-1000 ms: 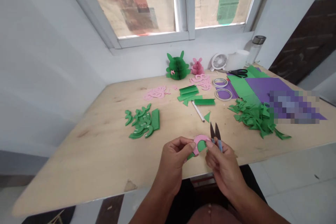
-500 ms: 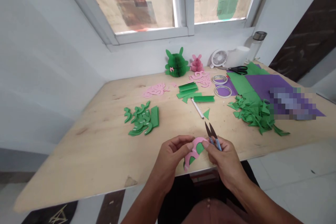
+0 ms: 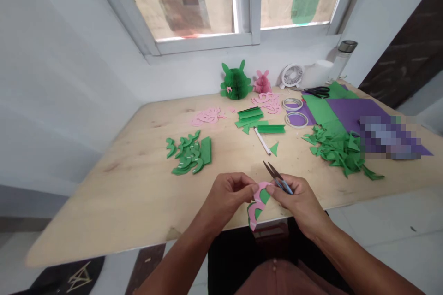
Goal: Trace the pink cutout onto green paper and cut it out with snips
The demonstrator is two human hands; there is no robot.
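Just above the table's front edge, my left hand [image 3: 231, 196] pinches the upper left of a wavy pink paper cutout [image 3: 254, 209] laid over green paper [image 3: 265, 197]. Green shows through its curved openings and along its left side. My right hand [image 3: 300, 200] holds scissors [image 3: 277, 177] with blue handles. Their dark blades point up and left, slightly apart, away from the paper. The right thumb also presses on the right edge of the paper, so both hands touch it.
Wavy green cutouts [image 3: 190, 156] lie at left. Pink cutouts [image 3: 209, 116], folded green strips [image 3: 249, 115], a white pen [image 3: 262, 141] and tape rolls [image 3: 296, 120] lie farther back. Green scraps [image 3: 337, 150] and purple sheets [image 3: 360, 110] are at right. Paper figures [image 3: 236, 83] and a fan [image 3: 291, 76] stand behind.
The pink and green paper has turned to hang more steeply, its lower end swinging right. The scissors have tilted farther left. The view has shifted slightly.
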